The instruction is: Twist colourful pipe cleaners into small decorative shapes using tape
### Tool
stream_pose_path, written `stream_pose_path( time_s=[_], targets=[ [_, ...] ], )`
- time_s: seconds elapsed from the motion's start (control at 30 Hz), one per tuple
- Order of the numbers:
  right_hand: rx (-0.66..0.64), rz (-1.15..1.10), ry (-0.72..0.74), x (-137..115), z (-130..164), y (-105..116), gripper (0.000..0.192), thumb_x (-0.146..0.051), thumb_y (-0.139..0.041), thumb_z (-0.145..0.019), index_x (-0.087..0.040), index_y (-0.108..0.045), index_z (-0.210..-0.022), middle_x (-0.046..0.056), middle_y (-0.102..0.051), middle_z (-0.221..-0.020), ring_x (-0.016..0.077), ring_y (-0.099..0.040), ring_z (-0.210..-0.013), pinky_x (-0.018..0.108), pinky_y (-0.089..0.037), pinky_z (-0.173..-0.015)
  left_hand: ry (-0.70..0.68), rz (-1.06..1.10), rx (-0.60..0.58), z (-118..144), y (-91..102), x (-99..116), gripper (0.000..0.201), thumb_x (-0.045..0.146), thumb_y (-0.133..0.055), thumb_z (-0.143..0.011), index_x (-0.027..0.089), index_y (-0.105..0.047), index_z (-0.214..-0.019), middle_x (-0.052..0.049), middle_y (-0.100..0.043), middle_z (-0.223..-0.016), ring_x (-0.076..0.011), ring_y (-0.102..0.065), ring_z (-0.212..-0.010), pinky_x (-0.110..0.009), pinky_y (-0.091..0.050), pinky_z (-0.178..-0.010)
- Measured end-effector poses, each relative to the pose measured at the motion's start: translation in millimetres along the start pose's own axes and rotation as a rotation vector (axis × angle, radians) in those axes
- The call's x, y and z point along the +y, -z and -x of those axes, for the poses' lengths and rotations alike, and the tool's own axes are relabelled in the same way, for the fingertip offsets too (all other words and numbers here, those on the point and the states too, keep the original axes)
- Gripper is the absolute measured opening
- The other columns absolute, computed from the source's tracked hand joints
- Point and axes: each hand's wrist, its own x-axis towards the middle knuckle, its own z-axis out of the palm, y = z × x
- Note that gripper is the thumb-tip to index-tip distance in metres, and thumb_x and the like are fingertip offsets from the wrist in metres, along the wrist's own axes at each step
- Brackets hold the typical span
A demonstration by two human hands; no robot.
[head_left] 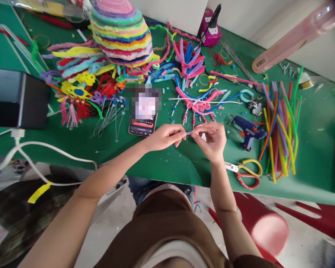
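I watched both hands meet just above the green table (167, 167). The left hand (163, 137) and the right hand (212, 139) each pinched one end of a short purple fuzzy stick (189, 133), with fingertips closed tight on it. The stick hung between them, a little in front of the pink and blue fuzzy piece (197, 102) with bead strings. A phone (143, 117) lay just left of the hands. A blue glue gun (247, 132) and scissors (245, 173) lay to the right. I thought small, slow bends would work best here, with thumbs kept close together so the stick would not kink or slip away.
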Motion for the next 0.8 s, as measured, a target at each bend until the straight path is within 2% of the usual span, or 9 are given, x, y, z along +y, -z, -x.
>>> stream_pose_path(
  time_s=[0.47, 0.8],
  targets=[
    [-0.014, 0.045, 0.004, 5.0, 3.1, 2.7, 0.041, -0.014, -0.069, -0.081, -0.029, -0.047, -0.112, -0.005, -0.072, -0.084, 0.0125, -0.07, -0.076, 0.03, -0.056, -0.067, -0.003, -0.002, 0.0, -0.6, -0.7, -0.1, 0.026, 0.036, -0.048, -0.093, 0.017, -0.057, -0.079, 0.004, -0.054, -0.053, -0.0064, -0.044, -0.046, -0.02, -0.034, -0.047],
    [-0.013, 0.122, -0.025, 3.6, 4.2, 3.6, 0.036, -0.02, -0.069, -0.082, -0.028, -0.047, -0.11, -0.003, -0.072, -0.084, 0.014, -0.07, -0.077, 0.03, -0.055, -0.064, 0.013, -0.013, -0.004, -1.1, -0.4, -0.3, 0.027, 0.038, -0.048, -0.093, 0.016, -0.058, -0.079, 0.004, -0.055, -0.054, -0.0063, -0.044, -0.045, -0.02, -0.034, -0.047]
  ],
)
